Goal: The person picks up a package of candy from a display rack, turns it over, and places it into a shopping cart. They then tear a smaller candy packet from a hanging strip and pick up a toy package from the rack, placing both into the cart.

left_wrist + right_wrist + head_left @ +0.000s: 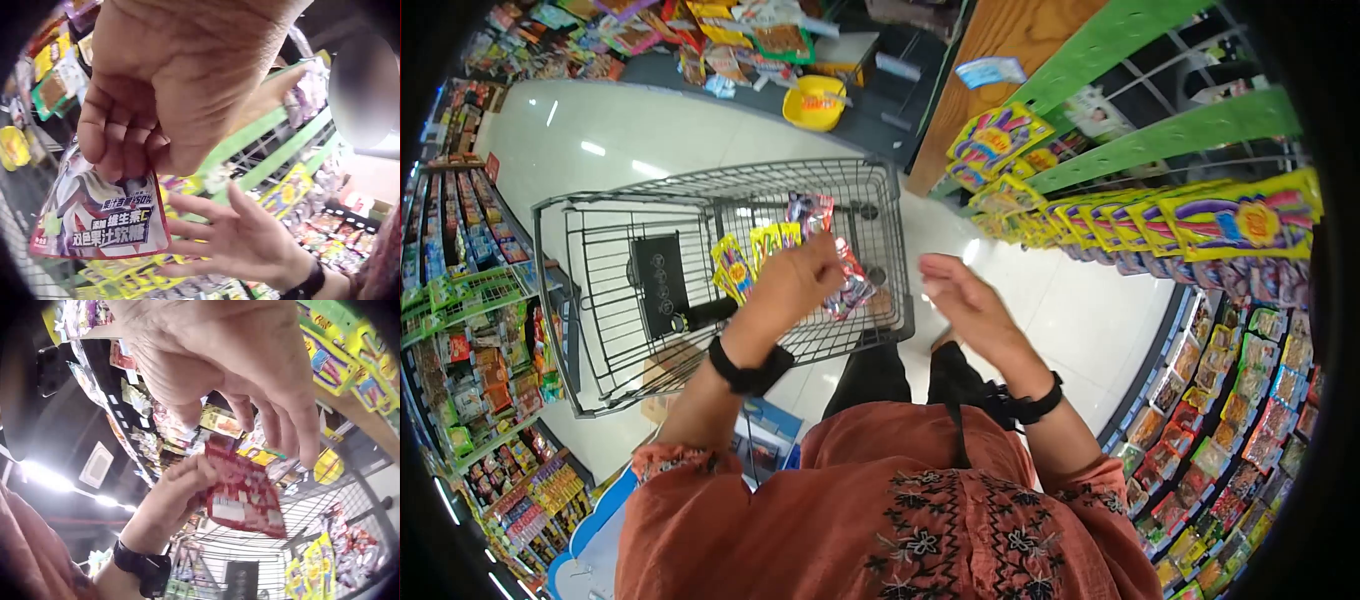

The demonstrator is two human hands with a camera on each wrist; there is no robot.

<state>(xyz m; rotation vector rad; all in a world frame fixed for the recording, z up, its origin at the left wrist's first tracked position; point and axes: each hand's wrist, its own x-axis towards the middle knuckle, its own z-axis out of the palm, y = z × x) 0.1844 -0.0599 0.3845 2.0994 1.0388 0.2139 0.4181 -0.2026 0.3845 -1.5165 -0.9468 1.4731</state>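
Over the shopping cart (730, 175), my left hand (795, 285) pinches a gummy candy pouch (112, 215) by its top edge. The pouch front is silver and purple with a red border and Chinese lettering; its red back (244, 494) shows in the right wrist view. My right hand (975, 305) is apart from the pouch, just past the cart's end, with fingers extended and holding nothing. Inside the cart lie several yellow candy packets (732, 265) and red-and-purple pouches (808, 212).
To the right, yellow candy packets (1250, 225) hang in rows on a green rack (1090, 150). Snack shelves (1230, 420) curve along the lower right, and more shelves (490, 360) stand at the left. A yellow tub (813, 103) sits on the dark display ahead.
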